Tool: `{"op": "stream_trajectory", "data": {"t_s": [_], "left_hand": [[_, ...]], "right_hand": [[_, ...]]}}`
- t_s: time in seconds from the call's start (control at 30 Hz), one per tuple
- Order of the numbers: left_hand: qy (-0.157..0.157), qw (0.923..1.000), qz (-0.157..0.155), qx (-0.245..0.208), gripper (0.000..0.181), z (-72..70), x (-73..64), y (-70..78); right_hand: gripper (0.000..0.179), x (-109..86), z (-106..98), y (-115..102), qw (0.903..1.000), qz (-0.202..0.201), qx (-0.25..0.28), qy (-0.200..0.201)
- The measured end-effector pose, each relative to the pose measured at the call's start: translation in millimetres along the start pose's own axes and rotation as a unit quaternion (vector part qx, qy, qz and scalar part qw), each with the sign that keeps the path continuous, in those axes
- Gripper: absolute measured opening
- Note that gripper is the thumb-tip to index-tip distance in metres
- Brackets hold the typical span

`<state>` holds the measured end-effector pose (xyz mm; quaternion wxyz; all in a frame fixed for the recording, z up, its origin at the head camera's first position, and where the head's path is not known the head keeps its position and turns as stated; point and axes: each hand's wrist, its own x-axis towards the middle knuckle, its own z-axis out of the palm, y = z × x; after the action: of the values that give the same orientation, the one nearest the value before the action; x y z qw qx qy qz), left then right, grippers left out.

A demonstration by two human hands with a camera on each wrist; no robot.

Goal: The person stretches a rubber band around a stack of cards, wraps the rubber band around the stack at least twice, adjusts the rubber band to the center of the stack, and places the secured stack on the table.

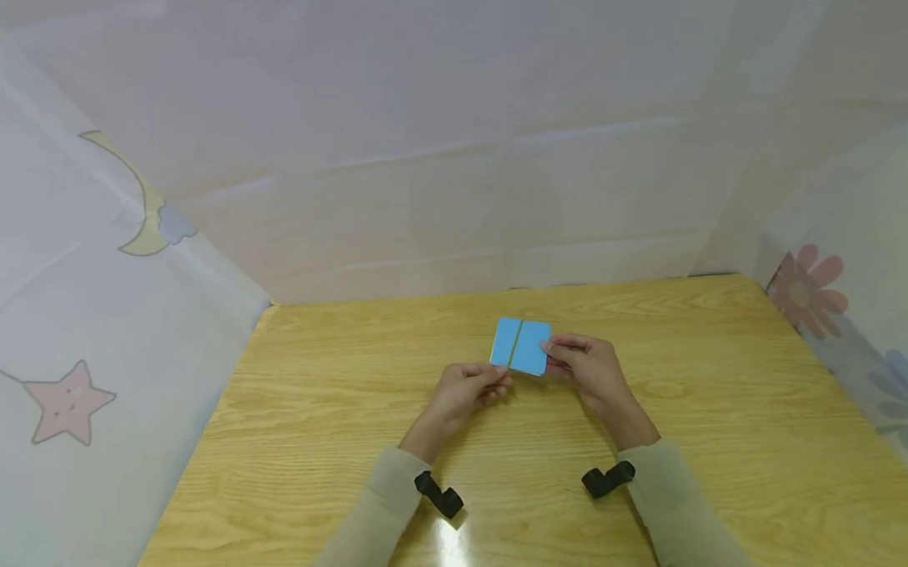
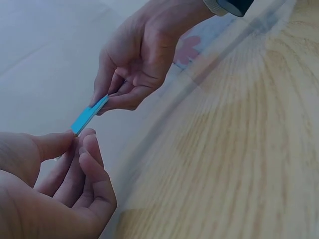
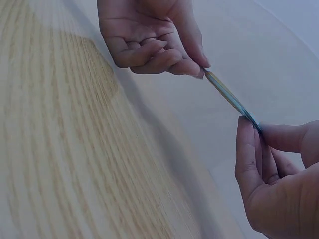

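A thin, flat stack of blue square paper [image 1: 532,348] is held up between both hands, with a narrow tan band [image 1: 515,344], like a rubber band, running across it left of its middle. My left hand [image 1: 464,390] pinches the near edge with thumb and fingertips, close to where the band crosses. At the right edge, my right hand [image 1: 595,370] grips the stack with its thumb on top and fingers beneath. Edge-on in the left wrist view, the blue stack [image 2: 89,114] looks only a few sheets thick. Its underside shows little in the right wrist view.
Below the hands is a wood-grain table [image 1: 328,446]. A pale sheet wall [image 1: 397,206] rises at its back edge, with printed sheets on both sides showing a star [image 1: 69,403], a moon and flowers [image 1: 808,289]. Black straps with small devices [image 1: 439,494] sit on both wrists.
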<state>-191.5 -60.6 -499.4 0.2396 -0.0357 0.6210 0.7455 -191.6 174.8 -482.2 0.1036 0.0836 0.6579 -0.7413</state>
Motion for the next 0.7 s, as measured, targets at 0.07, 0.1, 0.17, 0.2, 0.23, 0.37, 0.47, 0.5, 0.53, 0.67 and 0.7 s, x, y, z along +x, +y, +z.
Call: {"op": "stream_trajectory", "data": {"t_s": [0.07, 0.1, 0.17, 0.2, 0.23, 0.37, 0.47, 0.5, 0.53, 0.67, 0.7], "left_hand": [[0.003, 1.0, 0.0, 0.002, 0.027, 0.3, -0.6, -1.2], [0.005, 1.0, -0.001, 0.002, 0.027, 0.4, -0.8, -1.7], [0.008, 1.0, -0.002, 0.003, 0.027, 0.4, -0.6, -2.8], [0.01, 0.9999, -0.002, 0.003, 0.026, 0.6, -0.5, -3.0], [0.012, 0.9999, -0.001, 0.003, 0.026, 0.8, -0.3, -3.4], [0.02, 0.9998, -0.001, -0.002, 0.025, 2.6, 0.5, -4.8], [0.028, 0.9996, 0.002, -0.01, 0.025, 5.2, 0.8, -5.7], [0.031, 0.9994, 0.004, -0.012, 0.025, 6.3, 0.5, -5.8], [0.033, 0.9994, 0.007, -0.013, 0.024, 7.5, 0.3, -5.7], [0.038, 0.999, 0.018, -0.014, 0.021, 11.2, -1.5, -4.0], [0.041, 0.9989, 0.02, -0.015, 0.02, 11.9, -1.8, -3.4]], "right_hand": [[0.047, -0.4, 0, 0, 1.0, 0.001, -0.009, -0.003], [0.048, -0.8, 1, 0, 0.9999, 0.001, -0.011, -0.004], [0.049, -1.4, 1, -1, 0.9999, 0.002, -0.015, -0.007], [0.05, -1.5, 1, -1, 0.9998, 0.002, -0.017, -0.009], [0.049, -1.2, 2, 0, 0.9998, 0.003, -0.016, -0.008], [0.047, -0.1, 4, 0, 0.9999, 0.004, -0.012, -0.004], [0.046, 0.0, 5, 0, 1.0, 0.001, -0.007, 0.0], [0.044, -0.4, 6, 0, 1.0, 0.001, -0.005, 0.006], [0.044, -0.9, 6, 0, 1.0, 0.0, -0.002, 0.006], [0.044, -3.5, 7, -2, 0.9999, -0.006, 0.009, 0.004], [0.043, -4.0, 7, -2, 0.9999, -0.007, 0.012, 0.004]]}}
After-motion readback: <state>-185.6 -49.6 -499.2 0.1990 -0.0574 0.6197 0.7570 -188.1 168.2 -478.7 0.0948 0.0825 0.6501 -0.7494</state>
